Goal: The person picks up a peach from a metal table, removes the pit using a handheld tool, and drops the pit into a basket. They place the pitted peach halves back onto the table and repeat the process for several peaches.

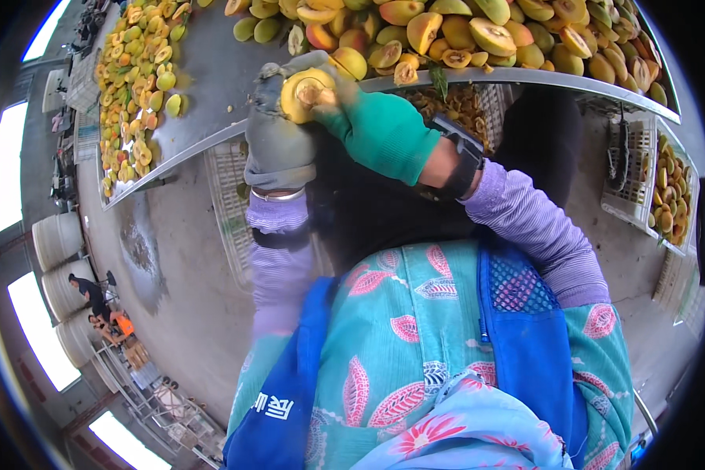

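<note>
My left hand [279, 145], in a grey glove, grips a halved yellow stone fruit [294, 95] above the table's near edge. Its pale cut face and brownish middle are turned up. My right hand [390, 135], in a green glove, is closed against the right side of that half. Its fingertips are partly blurred, and I cannot make out whether a small tool or a bit of fruit is in them. Just beyond both hands lies a heap of whole and cut yellow-red fruit [489, 35] on the metal table [211, 70].
More cut fruit [137, 86] covers the table's left end. Beneath the edge, scraps [454, 106] fill a container, and a white plastic crate [231, 204] stands to its left. Crates with fruit [670, 192] stand at right. Far left are white tubs [57, 239] and people [94, 298].
</note>
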`<state>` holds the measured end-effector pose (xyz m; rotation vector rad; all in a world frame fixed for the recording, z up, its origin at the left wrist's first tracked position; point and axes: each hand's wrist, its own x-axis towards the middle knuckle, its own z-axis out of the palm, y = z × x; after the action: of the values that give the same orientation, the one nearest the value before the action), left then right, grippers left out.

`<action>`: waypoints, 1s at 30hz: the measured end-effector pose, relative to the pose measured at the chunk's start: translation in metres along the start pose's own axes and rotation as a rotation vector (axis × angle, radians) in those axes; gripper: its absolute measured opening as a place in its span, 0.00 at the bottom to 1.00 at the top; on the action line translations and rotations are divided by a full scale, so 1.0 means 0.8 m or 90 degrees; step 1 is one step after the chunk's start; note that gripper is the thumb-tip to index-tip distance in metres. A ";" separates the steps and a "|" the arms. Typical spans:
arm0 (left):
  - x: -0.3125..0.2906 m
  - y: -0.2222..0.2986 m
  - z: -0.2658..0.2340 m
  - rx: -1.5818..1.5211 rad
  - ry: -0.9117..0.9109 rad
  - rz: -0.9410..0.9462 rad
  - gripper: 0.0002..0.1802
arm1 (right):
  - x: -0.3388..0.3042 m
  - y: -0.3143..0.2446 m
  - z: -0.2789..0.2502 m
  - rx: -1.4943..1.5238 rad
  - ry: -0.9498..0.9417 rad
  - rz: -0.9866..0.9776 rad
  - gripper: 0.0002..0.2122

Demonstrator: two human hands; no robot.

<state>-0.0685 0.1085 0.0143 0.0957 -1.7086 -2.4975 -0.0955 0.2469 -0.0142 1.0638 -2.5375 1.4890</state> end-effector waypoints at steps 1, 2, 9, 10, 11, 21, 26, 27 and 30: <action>-0.001 -0.004 0.004 0.007 0.046 0.032 0.24 | -0.001 0.001 -0.001 -0.002 0.000 0.001 0.20; 0.000 -0.007 0.009 0.014 0.089 0.063 0.24 | -0.001 0.005 -0.001 0.039 -0.006 0.010 0.21; -0.001 -0.008 0.021 -0.021 0.150 0.075 0.27 | -0.002 0.006 -0.013 0.170 -0.050 0.016 0.21; 0.000 -0.009 0.018 -0.047 0.109 0.073 0.27 | -0.002 0.004 -0.014 0.171 -0.052 0.016 0.21; 0.000 -0.009 0.016 -0.074 0.067 0.071 0.27 | -0.003 -0.001 -0.016 0.196 -0.049 0.030 0.21; -0.002 -0.015 0.040 -0.043 0.207 0.109 0.25 | -0.005 0.005 -0.003 0.257 -0.063 0.054 0.21; 0.002 -0.012 0.029 0.481 0.126 0.202 0.24 | -0.010 0.004 0.008 0.363 -0.035 0.059 0.20; 0.007 -0.005 0.033 0.480 0.123 0.202 0.24 | -0.014 0.003 0.012 0.437 0.016 0.075 0.20; 0.013 0.005 0.042 0.291 0.070 -0.040 0.12 | -0.027 -0.019 -0.015 0.853 -0.185 0.449 0.20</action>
<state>-0.0822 0.1365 0.0306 0.3206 -2.2188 -2.0455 -0.0741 0.2628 -0.0033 0.2384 -1.8577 3.6442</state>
